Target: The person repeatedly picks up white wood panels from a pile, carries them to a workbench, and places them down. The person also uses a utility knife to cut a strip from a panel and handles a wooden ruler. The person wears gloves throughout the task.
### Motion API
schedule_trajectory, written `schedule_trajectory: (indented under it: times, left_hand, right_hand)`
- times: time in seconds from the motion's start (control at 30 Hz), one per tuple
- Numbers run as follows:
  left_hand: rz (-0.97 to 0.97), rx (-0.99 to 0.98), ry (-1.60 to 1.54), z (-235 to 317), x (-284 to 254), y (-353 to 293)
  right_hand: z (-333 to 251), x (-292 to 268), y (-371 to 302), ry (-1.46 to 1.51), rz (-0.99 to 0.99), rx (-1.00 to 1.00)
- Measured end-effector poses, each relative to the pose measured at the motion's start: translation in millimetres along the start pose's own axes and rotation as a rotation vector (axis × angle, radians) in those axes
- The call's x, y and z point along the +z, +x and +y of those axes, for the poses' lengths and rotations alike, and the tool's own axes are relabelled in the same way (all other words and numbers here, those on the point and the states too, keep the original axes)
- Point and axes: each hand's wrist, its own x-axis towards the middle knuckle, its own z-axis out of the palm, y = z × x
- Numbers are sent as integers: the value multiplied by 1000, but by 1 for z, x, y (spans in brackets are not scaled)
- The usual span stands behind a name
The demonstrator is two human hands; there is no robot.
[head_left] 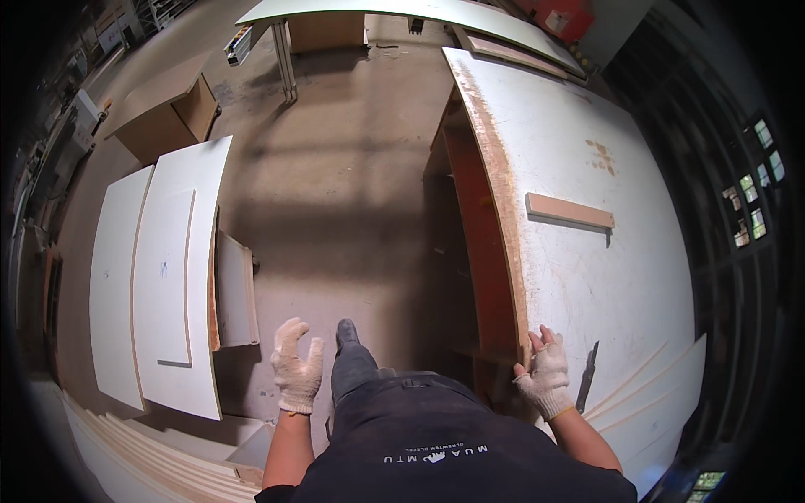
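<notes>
My left hand [298,366], in a pale knitted work glove, hangs over the floor with nothing in it. Its thumb and fingers are apart and loosely curved. At the near left edge of a scuffed white worktop [579,277] is my right hand [545,375], in a glove that leaves the fingertips bare. Its fingers are spread and appear to rest on that edge; no object shows in them. A dark narrow tool [589,373] lies just right of this hand. Farther up the worktop lies a white bar with a pinkish-brown side [570,210].
Thin white panels [650,419] fan out at the worktop's near right. To my left, large white boards [168,277] lie on a support, with stacked boards [159,457] nearer me. A brown box-like cabinet [172,109] and another white table [402,8] stand farther off.
</notes>
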Motion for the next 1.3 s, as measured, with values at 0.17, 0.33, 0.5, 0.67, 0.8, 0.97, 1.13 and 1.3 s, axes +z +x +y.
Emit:
schedule_trajectory:
  times: [0.17, 0.33, 0.5, 0.67, 0.8, 0.97, 1.13, 1.3]
  left_hand:
    - [-87, 27, -88, -34, 51, 132]
    - [-164, -33, -113, -62, 70, 294]
    - [-218, -12, -46, -77, 96, 468]
    - [-241, 11, -19, -77, 188, 630]
    - [-290, 13, -9, -53, 306, 751]
    - [-459, 40, -24, 21, 437, 889]
    - [-515, 138, -43, 64, 527, 1030]
    - [-548, 3, -191, 71, 588, 1136]
  right_hand:
    - [-95, -14, 147, 167, 286, -377]
    - [-207, -51, 326, 130, 216, -473]
    - [-247, -95, 503, -9, 279, -586]
    - [-188, -133, 715, -52, 421, -400]
    - [-137, -152, 895, -77, 511, -66]
    - [-115, -188, 1004, -36, 388, 56]
    - [-113, -210, 1055, 92, 462, 1]
    - [-113, -215, 1099, 126, 484, 26]
